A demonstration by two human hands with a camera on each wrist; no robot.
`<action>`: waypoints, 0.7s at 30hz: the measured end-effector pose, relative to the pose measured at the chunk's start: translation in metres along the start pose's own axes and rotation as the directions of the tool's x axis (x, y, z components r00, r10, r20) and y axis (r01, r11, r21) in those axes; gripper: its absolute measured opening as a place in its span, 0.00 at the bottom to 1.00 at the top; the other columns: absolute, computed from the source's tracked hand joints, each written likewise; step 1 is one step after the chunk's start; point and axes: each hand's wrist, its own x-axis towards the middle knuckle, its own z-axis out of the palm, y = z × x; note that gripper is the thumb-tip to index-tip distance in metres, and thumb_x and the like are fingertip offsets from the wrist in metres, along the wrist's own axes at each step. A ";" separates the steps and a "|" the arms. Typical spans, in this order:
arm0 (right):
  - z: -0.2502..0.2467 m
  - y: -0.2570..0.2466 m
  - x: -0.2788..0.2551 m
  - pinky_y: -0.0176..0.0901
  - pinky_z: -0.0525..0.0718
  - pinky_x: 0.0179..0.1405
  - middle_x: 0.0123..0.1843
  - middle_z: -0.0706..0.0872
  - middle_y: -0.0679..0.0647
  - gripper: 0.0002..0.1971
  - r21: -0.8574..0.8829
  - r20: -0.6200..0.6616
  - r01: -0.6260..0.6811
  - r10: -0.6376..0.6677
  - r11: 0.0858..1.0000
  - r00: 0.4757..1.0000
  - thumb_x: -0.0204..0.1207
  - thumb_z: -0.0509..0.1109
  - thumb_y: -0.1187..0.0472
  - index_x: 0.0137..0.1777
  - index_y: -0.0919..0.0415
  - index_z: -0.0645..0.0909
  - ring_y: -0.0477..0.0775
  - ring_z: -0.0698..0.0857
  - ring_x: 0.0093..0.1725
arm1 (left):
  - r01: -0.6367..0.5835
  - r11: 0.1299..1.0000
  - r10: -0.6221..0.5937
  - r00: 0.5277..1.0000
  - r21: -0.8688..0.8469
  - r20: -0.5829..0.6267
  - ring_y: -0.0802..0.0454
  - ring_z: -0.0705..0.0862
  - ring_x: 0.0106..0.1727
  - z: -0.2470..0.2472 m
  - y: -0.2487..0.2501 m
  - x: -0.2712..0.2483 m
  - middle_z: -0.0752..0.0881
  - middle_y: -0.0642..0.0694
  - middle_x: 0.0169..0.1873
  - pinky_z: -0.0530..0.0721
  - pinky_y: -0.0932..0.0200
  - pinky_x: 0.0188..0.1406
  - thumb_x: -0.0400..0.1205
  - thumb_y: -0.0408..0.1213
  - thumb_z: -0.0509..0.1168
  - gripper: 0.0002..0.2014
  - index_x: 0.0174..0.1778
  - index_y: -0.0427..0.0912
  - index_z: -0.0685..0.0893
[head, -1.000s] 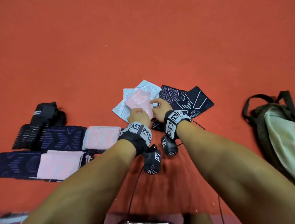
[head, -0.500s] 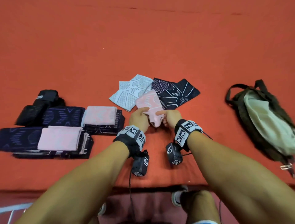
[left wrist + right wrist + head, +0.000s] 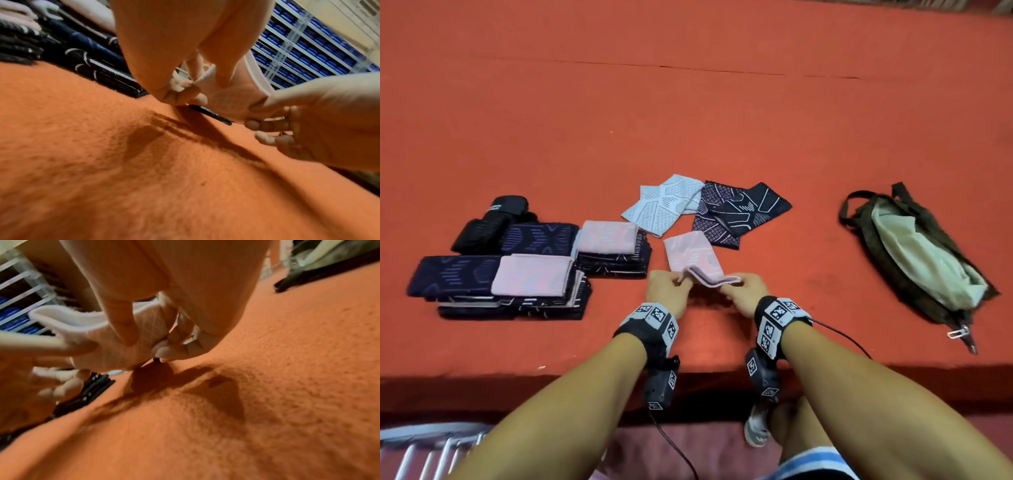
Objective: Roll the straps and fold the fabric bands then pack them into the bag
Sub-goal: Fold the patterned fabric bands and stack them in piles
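A pink fabric band (image 3: 693, 258) lies near the front of the red table, its near edge lifted. My left hand (image 3: 669, 289) pinches that edge at its left corner and my right hand (image 3: 744, 289) pinches the right corner. In the left wrist view the band (image 3: 230, 95) sits between thumb and fingers; the right wrist view shows the band (image 3: 96, 340) gripped the same way. Unfolded bands lie behind: a light blue band (image 3: 666, 204) and dark patterned bands (image 3: 739, 212). The open olive bag (image 3: 914, 253) lies at the right.
Stacks of folded pink and navy bands (image 3: 517, 274) sit at the left, with rolled black straps (image 3: 493, 219) behind them. The red table (image 3: 688, 102) stretches far back. Its front edge runs just under my wrists. Shelves of blue items (image 3: 308, 48) stand beyond.
Both hands drew the pink band off the unfolded pile toward the table's front edge. It now lies flat with only its near edge lifted between my hands.
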 end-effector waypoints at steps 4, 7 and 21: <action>0.006 0.006 0.003 0.60 0.85 0.38 0.32 0.86 0.64 0.18 -0.164 -0.047 0.106 -0.115 0.981 0.992 0.68 0.71 0.50 0.36 0.68 0.85 0.55 0.81 0.31 | -0.001 0.992 0.008 0.999 0.125 -0.049 0.54 0.79 0.49 -0.006 -0.010 -0.003 0.79 0.49 0.54 0.71 0.66 0.52 0.83 0.40 0.69 0.11 0.41 0.37 0.90; 0.011 0.006 0.004 0.59 0.86 0.46 0.38 0.89 0.59 0.12 -0.189 0.003 0.082 -0.083 0.979 0.997 0.75 0.71 0.52 0.44 0.62 0.87 0.61 0.86 0.40 | 0.105 0.993 -0.105 0.994 0.050 0.000 0.47 0.89 0.35 -0.005 -0.011 0.000 0.90 0.45 0.34 0.89 0.51 0.45 0.84 0.41 0.65 0.09 0.38 0.45 0.86; 0.026 0.025 0.017 0.56 0.85 0.54 0.40 0.89 0.52 0.09 -0.242 0.094 -0.046 0.070 0.969 0.993 0.73 0.73 0.49 0.42 0.52 0.79 0.59 0.87 0.43 | 0.293 0.955 -0.294 0.956 -0.055 -0.019 0.58 0.81 0.15 -0.008 -0.040 -0.008 0.84 0.43 0.20 0.76 0.59 0.27 0.86 0.50 0.65 0.19 0.43 0.36 0.85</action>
